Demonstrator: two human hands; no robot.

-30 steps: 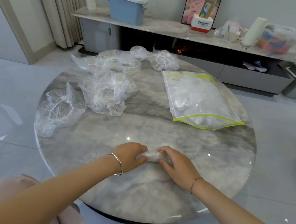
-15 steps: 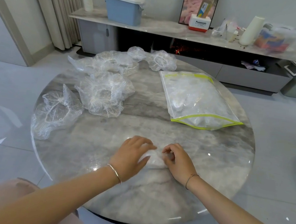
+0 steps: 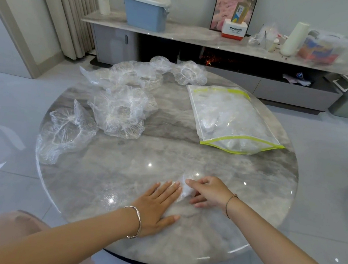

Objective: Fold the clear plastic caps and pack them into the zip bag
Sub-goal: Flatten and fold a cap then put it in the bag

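Note:
A small folded clear plastic cap (image 3: 184,190) lies on the round marble table (image 3: 166,156) near its front edge. My left hand (image 3: 158,203) lies flat with straight fingers beside the cap, fingertips at its left edge. My right hand (image 3: 209,192) pinches the cap's right side between thumb and curled fingers. The zip bag (image 3: 232,120), with a yellow-green strip, lies at the right and holds several folded caps. Several loose, unfolded caps (image 3: 119,111) are spread over the table's left and back, one at the far left edge (image 3: 65,133).
Bare marble lies between my hands and the bag. Behind the table runs a low cabinet (image 3: 200,38) with a blue bin (image 3: 146,10), a white box and other clutter. Grey tiled floor surrounds the table.
My left hand has flattened out from a curled hold and slid left and toward me. The right hand keeps its pinch on the folded cap, which looks smaller now.

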